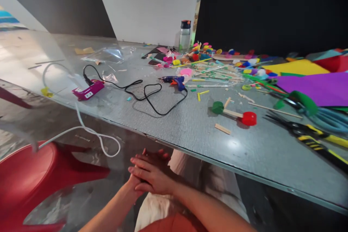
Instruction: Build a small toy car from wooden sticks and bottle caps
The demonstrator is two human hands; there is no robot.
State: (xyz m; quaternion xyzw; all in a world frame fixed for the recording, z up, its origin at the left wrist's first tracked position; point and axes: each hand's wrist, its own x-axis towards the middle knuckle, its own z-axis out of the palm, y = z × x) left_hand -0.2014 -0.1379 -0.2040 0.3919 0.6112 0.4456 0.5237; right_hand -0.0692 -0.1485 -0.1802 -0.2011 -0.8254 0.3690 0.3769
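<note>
Below the table edge, over my lap, my right hand (153, 175) lies across my left hand (156, 157). The right hand's fingers are stretched out over the left hand. Much of the left hand is covered, but its fingertips show, extended toward the table. I see nothing held in either hand. On the tabletop beyond them, a wooden stick joins a green bottle cap (218, 107) and a red bottle cap (249, 118). Short wooden stick pieces (222, 129) lie in front of it. A blue glue gun (175, 81) rests farther back on its side.
A black cord runs from the glue gun to a magenta power strip (88, 90). Black-and-yellow pliers (307, 134), green-handled scissors (301, 101) and coloured sheets (312, 87) lie right. Craft sticks (214, 72) and a bottle (185, 36) are behind. A red stool (35, 174) stands left.
</note>
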